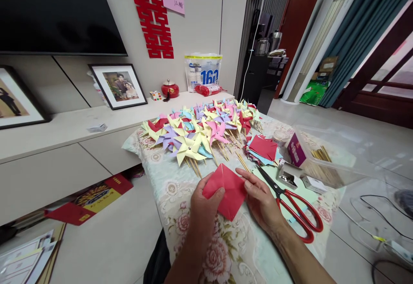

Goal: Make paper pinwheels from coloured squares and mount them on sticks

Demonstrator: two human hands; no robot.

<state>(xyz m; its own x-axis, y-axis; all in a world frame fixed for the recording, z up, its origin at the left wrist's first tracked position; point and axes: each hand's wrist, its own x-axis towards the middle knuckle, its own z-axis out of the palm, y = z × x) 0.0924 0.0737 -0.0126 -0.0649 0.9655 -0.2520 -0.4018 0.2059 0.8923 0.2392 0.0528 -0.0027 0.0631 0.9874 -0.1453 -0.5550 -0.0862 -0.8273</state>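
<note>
Both my hands hold a red paper square (227,188) just above the floral tablecloth (167,176). My left hand (204,208) pinches its left edge, thumb on top. My right hand (260,198) grips its right side with fingers curled round the edge. The paper is partly folded, with creases that meet near its top. Directly behind it lies a heap of finished paper pinwheels (200,131) on wooden sticks, in yellow, pink, purple, blue and red.
Red-handled scissors (293,204) lie right of my right hand. A stack of coloured paper squares (263,149), a tape roll (280,137), a small metal box (287,177) and a clear tub of sticks (325,159) sit to the right. A low cabinet (64,146) stands left.
</note>
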